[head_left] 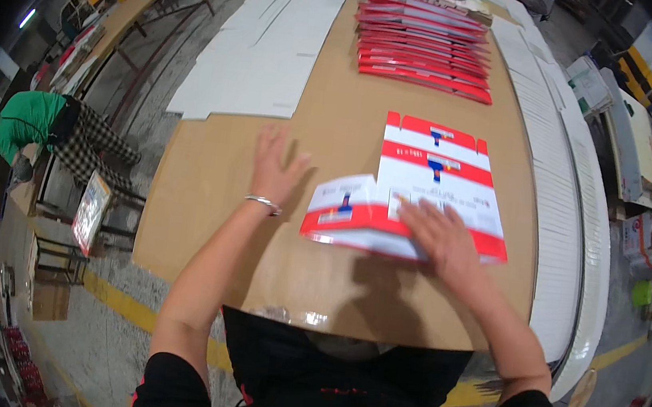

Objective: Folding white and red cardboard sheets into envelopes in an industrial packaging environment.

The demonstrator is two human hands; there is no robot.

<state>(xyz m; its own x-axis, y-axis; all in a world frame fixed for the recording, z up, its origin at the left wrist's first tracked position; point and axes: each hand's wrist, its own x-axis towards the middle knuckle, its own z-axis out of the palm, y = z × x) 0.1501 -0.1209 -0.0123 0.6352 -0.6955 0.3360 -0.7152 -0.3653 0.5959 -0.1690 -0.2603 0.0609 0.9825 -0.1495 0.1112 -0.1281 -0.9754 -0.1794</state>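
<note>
Our right hand (444, 237) rests on the red-and-white carton (464, 189), fingers stretched out. Our left hand (277, 170) is splayed over brown cardboard (343, 125).

Part of the printed carton (465, 179) is hidden — the right hand (444, 239) covers it.

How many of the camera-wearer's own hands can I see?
2: the left hand is left of the red-and-white carton, the right hand on it. Neither is hidden.

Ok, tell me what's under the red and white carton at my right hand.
Brown tabletop shows around the carton, so it likely lies on that. What is directly underneath is covered; the right hand rests on top.
</note>
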